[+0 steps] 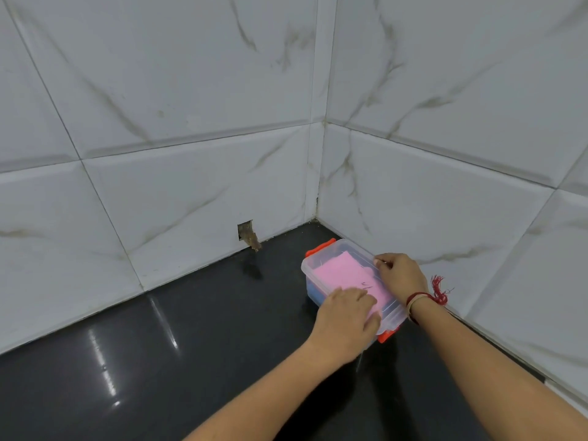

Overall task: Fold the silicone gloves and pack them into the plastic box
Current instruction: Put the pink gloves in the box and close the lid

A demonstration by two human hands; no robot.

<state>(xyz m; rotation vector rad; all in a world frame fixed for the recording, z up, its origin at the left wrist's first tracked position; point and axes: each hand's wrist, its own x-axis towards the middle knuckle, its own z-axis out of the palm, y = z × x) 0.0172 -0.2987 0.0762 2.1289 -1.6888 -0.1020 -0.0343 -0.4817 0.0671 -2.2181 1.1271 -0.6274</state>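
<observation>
A clear plastic box (310, 271) with orange latches stands on the black counter near the wall corner. A folded pink silicone glove (342, 273) lies on top inside it, and something blue shows through the box's lower wall (313, 289). A clear lid seems to lie over the box. My left hand (345, 319) rests flat on the near end of the box, fingers spread over the pink glove. My right hand (399, 273) pinches the box's far right rim with thumb and fingers.
The black glossy counter (159, 361) stretches left and toward me. White marble tiled walls meet in a corner behind the box. A small broken hole (247, 234) sits in the left wall at counter level. A red thread band circles my right wrist (423, 299).
</observation>
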